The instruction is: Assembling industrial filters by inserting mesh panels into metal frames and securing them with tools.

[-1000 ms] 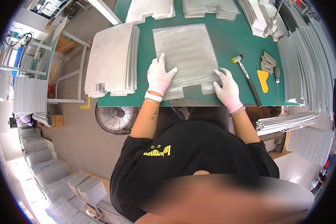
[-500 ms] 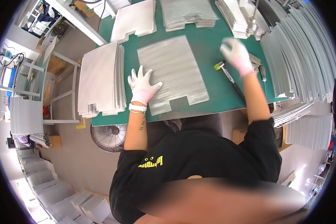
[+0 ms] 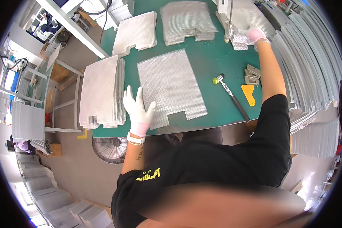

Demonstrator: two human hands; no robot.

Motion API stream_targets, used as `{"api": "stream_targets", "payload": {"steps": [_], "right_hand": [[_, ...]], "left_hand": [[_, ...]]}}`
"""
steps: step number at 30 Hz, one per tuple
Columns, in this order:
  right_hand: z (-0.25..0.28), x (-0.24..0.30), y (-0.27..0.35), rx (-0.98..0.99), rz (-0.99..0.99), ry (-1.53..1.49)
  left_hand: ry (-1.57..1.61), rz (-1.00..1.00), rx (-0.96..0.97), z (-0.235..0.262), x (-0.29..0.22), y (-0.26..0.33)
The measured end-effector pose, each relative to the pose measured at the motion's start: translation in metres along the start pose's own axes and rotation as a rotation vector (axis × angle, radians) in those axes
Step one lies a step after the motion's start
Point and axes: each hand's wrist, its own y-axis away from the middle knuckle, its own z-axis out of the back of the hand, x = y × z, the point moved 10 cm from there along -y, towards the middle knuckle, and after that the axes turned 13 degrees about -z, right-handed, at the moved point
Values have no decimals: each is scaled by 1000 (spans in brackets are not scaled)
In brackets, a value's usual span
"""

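A silvery, textured sheet point(image 3: 173, 85) with a notch in its near edge lies flat on the green tabletop point(image 3: 205, 60). My left hand point(image 3: 138, 112), in a white glove with a pink cuff, is at the sheet's lower left edge, fingers spread and holding nothing. At the far right, my right hand point(image 3: 257, 35), gloved alike, reaches onto a stack of clear ribbed sheets point(image 3: 250, 15) beside an upright metal rod fixture point(image 3: 228, 28). Its fingers blend into the sheets, so their grip does not show. Left of my left hand stands a stack of white notched sheets point(image 3: 100, 89).
A mallet point(image 3: 230, 95) with a black handle, a yellow scraper point(image 3: 248, 95) and several flat metal pieces point(image 3: 252, 75) lie near my right arm. Two more sheet stacks point(image 3: 136, 32) point(image 3: 188, 21) occupy the far side. Tall rows of sheets point(image 3: 311, 57) line the right; a floor fan point(image 3: 109, 149) stands below.
My right hand has moved forward from above the mallet to the far right stack. My left hand has lifted or slid slightly off the sheet's edge. The whole view has shifted a little.
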Motion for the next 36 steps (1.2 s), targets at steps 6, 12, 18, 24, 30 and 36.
{"api": "stream_targets", "payload": {"steps": [6, 12, 18, 24, 30, 36], "right_hand": [[-18, -10, 6, 22, 42, -23], [-34, 9, 22, 163, 50, 68], [1, -12, 16, -193, -33, -159], [12, -6, 30, -174, 30, -149], [86, -27, 83, -715, 160, -896], [42, 13, 169, -342, 505, -1594]], "left_hand": [[59, -37, 32, -6, -18, 5], [117, -29, 52, -2, -24, 15], [170, -13, 12, 5, -17, 20], [188, -30, -5, 5, -23, 16], [274, 24, -94, 19, -14, 21], [884, 134, 58, -9, -18, 18]]}}
